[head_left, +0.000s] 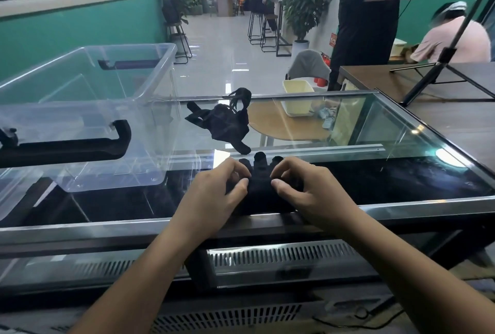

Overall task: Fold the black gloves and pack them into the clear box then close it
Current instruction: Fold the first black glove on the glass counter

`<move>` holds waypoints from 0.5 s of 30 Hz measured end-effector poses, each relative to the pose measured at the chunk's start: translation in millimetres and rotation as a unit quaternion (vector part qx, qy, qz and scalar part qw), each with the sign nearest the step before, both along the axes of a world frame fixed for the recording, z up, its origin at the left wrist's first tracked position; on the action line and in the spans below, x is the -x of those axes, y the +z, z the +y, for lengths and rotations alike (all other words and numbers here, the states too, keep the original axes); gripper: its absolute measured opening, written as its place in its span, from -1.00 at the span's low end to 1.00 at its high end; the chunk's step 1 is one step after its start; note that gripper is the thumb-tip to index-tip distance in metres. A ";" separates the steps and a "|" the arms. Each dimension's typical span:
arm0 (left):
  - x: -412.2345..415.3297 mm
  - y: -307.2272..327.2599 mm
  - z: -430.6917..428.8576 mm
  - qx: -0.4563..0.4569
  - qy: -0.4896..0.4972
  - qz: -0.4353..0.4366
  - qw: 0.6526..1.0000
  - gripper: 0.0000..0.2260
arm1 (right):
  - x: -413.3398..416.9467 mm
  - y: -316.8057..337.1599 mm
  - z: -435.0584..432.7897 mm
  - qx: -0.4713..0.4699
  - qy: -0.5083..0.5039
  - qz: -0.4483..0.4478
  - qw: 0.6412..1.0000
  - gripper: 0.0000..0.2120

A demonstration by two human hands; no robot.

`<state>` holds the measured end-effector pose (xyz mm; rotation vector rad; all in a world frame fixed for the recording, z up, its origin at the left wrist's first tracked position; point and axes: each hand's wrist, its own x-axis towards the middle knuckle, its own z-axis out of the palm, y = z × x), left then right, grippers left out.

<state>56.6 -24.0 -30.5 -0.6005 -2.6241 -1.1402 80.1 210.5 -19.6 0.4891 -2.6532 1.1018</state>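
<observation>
The black glove [261,186] lies flat, its long axis running away from the person, fingertips pointing forward. The left hand [214,194] and right hand [308,191], fingers curled, pinch its dark, limp fabric from either side.

A potted plant [304,6] stands at twelve o'clock, bar stools [261,29] beside it, tripod [439,65] at two.

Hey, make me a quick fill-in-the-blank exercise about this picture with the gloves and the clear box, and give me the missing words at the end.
1. Both the left hand and the right hand rest on a black ____ lying on the glass top.
2. The clear box stands to the ____ of the hands.
3. The crumpled glove pile lies ____ from the person than the hands.
4. The clear box has ____ latch handles.

Missing words: glove; left; farther; black
</observation>
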 end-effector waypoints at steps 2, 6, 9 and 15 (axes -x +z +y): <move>1.2 -0.5 0.2 -0.004 0.004 -0.002 1.000 -0.96 | -0.3 -3.8 -1.8 -0.049 -0.034 0.028 0.998 -0.92; -0.1 -2.6 1.5 0.005 0.014 0.022 1.000 -0.92 | 0.8 -8.7 -3.9 -0.087 -0.055 0.072 0.992 -0.84; -3.3 -2.1 1.2 0.019 0.001 0.080 0.997 -0.92 | 4.5 -12.4 -3.4 -0.091 -0.069 0.082 0.990 -0.85; -7.0 -4.4 1.1 0.106 -0.058 0.151 0.981 -0.73 | 1.7 -13.9 -2.1 -0.080 -0.043 0.124 0.988 -0.96</move>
